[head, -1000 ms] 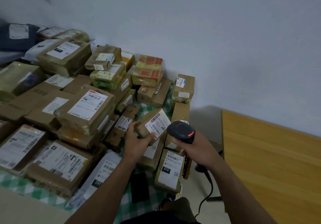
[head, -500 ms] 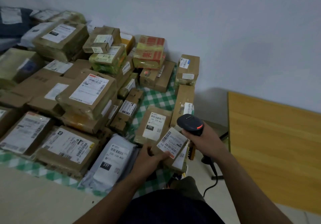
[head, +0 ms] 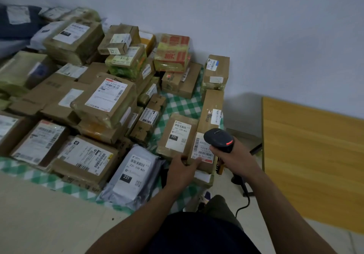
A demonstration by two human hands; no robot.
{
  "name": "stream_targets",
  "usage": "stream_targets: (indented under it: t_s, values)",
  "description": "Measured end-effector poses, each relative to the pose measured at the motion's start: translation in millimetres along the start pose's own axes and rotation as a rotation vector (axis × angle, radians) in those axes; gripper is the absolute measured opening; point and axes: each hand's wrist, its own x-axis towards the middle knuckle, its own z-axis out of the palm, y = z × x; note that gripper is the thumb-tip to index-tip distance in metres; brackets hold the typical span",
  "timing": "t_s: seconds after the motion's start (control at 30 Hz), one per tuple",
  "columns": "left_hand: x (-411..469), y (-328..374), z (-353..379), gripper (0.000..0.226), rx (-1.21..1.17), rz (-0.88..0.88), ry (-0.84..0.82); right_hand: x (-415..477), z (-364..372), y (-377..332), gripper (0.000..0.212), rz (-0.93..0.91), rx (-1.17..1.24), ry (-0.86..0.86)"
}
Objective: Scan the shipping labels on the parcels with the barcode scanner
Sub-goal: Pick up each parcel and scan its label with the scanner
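Parcel now sits lower, on the stack at the table's 5 o'clock corner, and the scanner has followed it down.
Left hand grips its 7 o'clock corner, and the right hand is wrapped round the scanner handle. The scanner head hangs just over the label at its 2 o'clock corner. The label's long axis runs 12 to 6. The scan window is hidden and probably faces 8 o'clock.

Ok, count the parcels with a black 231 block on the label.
2. A flat brown box on the right, and a grey mailer bag nearer the camera, to its left. More may be hidden under other parcels.
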Motion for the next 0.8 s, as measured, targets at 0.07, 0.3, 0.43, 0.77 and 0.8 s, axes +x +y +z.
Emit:
stream_targets:
  t_s: [0.07, 0.3, 0.43, 0.77, 0.8]
  values:
    - [-4.6, -1.5, -2.0, 0.047, 0.075, 0.064, 0.009, -2.4, 1.7, 2.1, 0.031, -0.003, 0.026, -0.036]
    - [-33.4, -19.6, -48.9, 0.025, 0.239, 0.229, 0.243, -7.2, 16.5, -1.1, 0.031, 0.005, 0.027, -0.155]
    - [-53.2, -27.7, -83.9, 0.029, 0.38, 0.219, 0.389, -14.6, 24.9, -12.7, 0.044, 0.009, 0.069, -0.266]
    - [-47.6, -46.1, -144.2, 0.067, 0.695, 0.03, 0.374, -23.2, 57.7, -41.9, 0.039, -0.024, 0.036, -0.36]
    - [-44.3, -46.6, -147.3, 0.072, 0.745, 0.012, 0.37, -21.9, 61.4, -44.0, 0.036, -0.028, 0.036, -0.353]
